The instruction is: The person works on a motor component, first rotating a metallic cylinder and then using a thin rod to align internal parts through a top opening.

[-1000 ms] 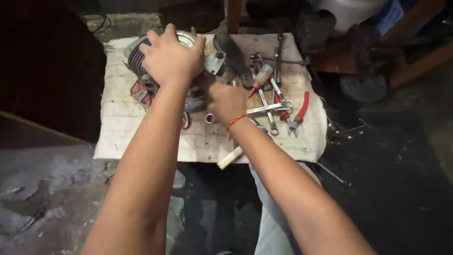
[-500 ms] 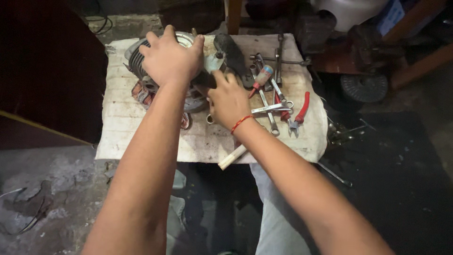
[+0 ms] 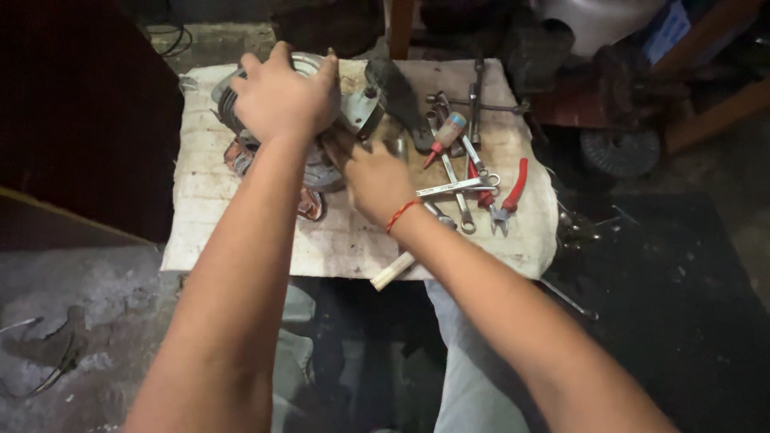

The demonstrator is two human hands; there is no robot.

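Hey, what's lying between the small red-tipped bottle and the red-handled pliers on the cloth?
In the head view, wrenches and a red-handled screwdriver lie between the small bottle and the pliers.

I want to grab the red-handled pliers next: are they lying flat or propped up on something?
Lying on the cloth-covered table, the red-handled pliers have handles spread and jaws toward the near edge, beside the wrenches.

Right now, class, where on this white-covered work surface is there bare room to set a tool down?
Bare cloth lies at the near-left corner, left of the left forearm. The right side is crowded with wrenches and red-handled pliers; the far-left holds the finned metal cylinder.
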